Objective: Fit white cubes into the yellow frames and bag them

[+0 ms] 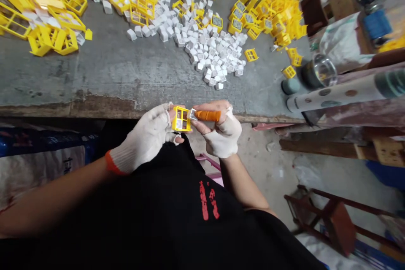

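Note:
My left hand (144, 135), in a white knitted glove with bare fingertips, is closed on a small yellow plastic frame (182, 130) divided into square openings. A white piece sits in its lower left opening. My right hand (221, 130), gloved the same way, grips an orange-wrapped stick-like tool (207, 116). At the tool's left end, a small white plastic cap (192, 114) lies by my right fingers, against the right side of the frame. Whether the tool or the fingers bear the cap I cannot tell. Both hands are just off the bench's front edge.
On the grey bench (104, 71) lies a heap of white caps (218, 52). Yellow frames are piled at the left (41, 4) and at the right (265, 8), some with grey inserts. A printed cylinder (341, 93) lies at the right, and a wooden stool (340, 219) stands lower right.

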`<control>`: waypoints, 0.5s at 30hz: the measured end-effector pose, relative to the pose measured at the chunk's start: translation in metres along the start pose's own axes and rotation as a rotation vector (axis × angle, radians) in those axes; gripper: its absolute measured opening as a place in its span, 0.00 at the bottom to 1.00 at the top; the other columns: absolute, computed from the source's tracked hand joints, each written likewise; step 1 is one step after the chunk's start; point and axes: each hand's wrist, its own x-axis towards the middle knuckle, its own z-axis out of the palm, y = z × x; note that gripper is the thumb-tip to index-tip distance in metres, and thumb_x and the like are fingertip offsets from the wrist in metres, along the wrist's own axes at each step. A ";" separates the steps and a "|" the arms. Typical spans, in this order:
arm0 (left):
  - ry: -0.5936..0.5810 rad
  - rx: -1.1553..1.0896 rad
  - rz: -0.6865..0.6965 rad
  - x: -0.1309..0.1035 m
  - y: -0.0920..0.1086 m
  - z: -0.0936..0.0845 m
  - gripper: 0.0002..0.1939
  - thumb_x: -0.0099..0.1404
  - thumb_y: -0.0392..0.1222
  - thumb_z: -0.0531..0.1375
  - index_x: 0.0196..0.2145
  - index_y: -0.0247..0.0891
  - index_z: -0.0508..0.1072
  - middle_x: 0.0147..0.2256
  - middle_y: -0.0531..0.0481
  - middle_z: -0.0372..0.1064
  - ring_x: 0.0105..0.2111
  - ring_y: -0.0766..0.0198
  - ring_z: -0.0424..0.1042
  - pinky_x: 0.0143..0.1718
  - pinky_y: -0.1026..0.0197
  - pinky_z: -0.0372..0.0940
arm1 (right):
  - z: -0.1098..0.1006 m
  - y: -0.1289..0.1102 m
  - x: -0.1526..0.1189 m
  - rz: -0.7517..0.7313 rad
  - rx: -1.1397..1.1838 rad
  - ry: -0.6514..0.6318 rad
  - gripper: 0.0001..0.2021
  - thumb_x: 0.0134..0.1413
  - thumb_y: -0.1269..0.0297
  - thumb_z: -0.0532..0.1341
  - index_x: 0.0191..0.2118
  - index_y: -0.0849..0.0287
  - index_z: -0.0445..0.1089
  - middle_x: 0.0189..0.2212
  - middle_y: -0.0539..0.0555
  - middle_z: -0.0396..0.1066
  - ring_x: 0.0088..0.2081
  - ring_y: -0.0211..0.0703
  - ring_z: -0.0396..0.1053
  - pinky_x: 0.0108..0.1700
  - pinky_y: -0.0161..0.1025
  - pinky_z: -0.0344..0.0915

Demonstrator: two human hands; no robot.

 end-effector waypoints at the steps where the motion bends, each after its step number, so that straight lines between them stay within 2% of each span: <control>1: -0.014 -0.007 -0.008 0.000 0.000 -0.001 0.12 0.67 0.40 0.77 0.45 0.36 0.81 0.41 0.46 0.82 0.36 0.58 0.82 0.29 0.61 0.79 | 0.000 -0.001 0.002 -0.028 -0.039 -0.015 0.07 0.73 0.52 0.70 0.50 0.44 0.83 0.41 0.50 0.87 0.42 0.52 0.82 0.48 0.54 0.76; 4: -0.048 -0.006 -0.043 0.001 0.000 -0.007 0.14 0.63 0.41 0.79 0.42 0.37 0.81 0.38 0.47 0.82 0.32 0.58 0.81 0.26 0.61 0.77 | -0.001 -0.004 0.005 -0.127 -0.036 -0.103 0.07 0.76 0.54 0.67 0.50 0.45 0.83 0.44 0.50 0.88 0.44 0.50 0.81 0.50 0.52 0.76; 8: -0.016 0.015 -0.073 0.005 -0.001 -0.018 0.16 0.63 0.46 0.80 0.42 0.37 0.82 0.37 0.46 0.81 0.31 0.58 0.80 0.25 0.62 0.75 | -0.009 0.005 0.002 -0.171 -0.042 -0.344 0.15 0.80 0.47 0.62 0.55 0.46 0.84 0.53 0.52 0.87 0.49 0.50 0.81 0.54 0.52 0.73; 9: 0.003 0.016 -0.062 0.006 0.000 -0.020 0.16 0.63 0.45 0.79 0.43 0.37 0.82 0.38 0.45 0.81 0.32 0.57 0.81 0.25 0.62 0.75 | -0.013 0.012 0.002 -0.124 -0.059 -0.374 0.17 0.79 0.46 0.62 0.57 0.45 0.83 0.55 0.52 0.87 0.50 0.50 0.81 0.55 0.52 0.73; 10: 0.021 0.017 -0.044 0.007 0.001 -0.020 0.16 0.63 0.44 0.78 0.44 0.37 0.82 0.40 0.45 0.82 0.34 0.56 0.82 0.26 0.62 0.75 | -0.018 0.022 0.002 -0.039 -0.089 -0.350 0.18 0.79 0.45 0.61 0.59 0.45 0.83 0.56 0.53 0.86 0.51 0.51 0.81 0.56 0.53 0.72; 13: 0.073 0.025 0.013 0.009 0.008 -0.017 0.12 0.66 0.38 0.74 0.45 0.38 0.80 0.41 0.46 0.82 0.37 0.55 0.83 0.27 0.63 0.74 | -0.030 0.061 0.009 0.345 -0.285 -0.131 0.16 0.75 0.49 0.64 0.57 0.49 0.82 0.48 0.56 0.86 0.49 0.55 0.81 0.57 0.56 0.72; 15: 0.112 0.033 0.026 0.010 0.012 -0.015 0.09 0.68 0.36 0.72 0.44 0.38 0.78 0.40 0.46 0.82 0.36 0.55 0.83 0.27 0.64 0.73 | -0.033 0.087 0.021 0.531 -0.427 -0.112 0.14 0.67 0.53 0.68 0.54 0.50 0.81 0.46 0.56 0.86 0.47 0.56 0.80 0.58 0.59 0.71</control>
